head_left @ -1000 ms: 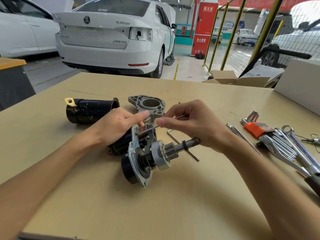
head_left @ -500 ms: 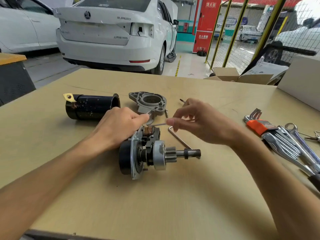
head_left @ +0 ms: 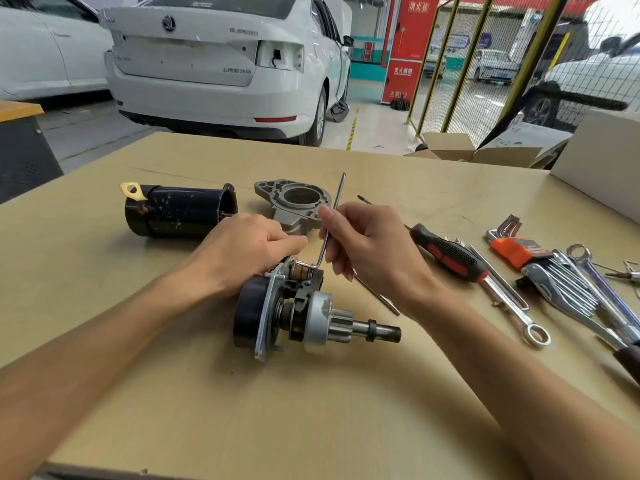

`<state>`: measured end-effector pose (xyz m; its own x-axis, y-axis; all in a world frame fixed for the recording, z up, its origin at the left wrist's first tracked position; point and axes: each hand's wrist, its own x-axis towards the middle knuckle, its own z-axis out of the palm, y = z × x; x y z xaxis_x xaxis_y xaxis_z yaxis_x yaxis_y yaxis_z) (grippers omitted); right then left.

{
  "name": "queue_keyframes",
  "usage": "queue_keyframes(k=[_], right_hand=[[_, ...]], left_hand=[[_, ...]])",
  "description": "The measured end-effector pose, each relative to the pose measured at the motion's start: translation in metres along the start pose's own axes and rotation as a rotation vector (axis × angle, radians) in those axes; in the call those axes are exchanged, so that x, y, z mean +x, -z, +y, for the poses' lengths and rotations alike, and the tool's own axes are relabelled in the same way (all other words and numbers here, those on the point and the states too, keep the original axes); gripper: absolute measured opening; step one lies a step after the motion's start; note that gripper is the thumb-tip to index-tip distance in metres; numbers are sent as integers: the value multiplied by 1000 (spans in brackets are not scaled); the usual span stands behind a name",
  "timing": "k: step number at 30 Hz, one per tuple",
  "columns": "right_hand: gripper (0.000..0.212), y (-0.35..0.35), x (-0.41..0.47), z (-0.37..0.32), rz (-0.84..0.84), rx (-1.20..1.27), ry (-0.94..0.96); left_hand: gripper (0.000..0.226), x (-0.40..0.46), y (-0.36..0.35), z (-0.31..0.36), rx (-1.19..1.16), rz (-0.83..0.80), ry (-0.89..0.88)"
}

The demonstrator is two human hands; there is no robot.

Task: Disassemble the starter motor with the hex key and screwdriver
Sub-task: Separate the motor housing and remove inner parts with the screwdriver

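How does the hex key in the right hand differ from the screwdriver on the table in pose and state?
The hex key stands nearly upright, pinched by the right hand, its bent end in the starter motor; the screwdriver lies flat on the table, untouched. The hex key is bare thin metal; the screwdriver has a thick black and red handle.

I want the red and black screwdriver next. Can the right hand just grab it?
Probably not right away: the right hand is holding the bent key. The screwdriver lies beside it with nothing on its handle.
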<state>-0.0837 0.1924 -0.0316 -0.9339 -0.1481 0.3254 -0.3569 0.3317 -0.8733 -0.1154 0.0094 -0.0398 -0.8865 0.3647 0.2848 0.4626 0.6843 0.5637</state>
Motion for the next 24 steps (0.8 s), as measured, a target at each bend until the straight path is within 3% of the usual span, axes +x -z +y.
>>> queue_keyframes(k=[6,15,24], right_hand=[[35,-7,-1,0,16,25,20],[40,-6,2,-3,80,-21,18],[38,-4,4,-1,3,6,-41]], left_hand=[[65,0,0,1,16,-6,-17],[59,0,1,4,18,-12,12],[61,0,0,3,30,3,-6]])
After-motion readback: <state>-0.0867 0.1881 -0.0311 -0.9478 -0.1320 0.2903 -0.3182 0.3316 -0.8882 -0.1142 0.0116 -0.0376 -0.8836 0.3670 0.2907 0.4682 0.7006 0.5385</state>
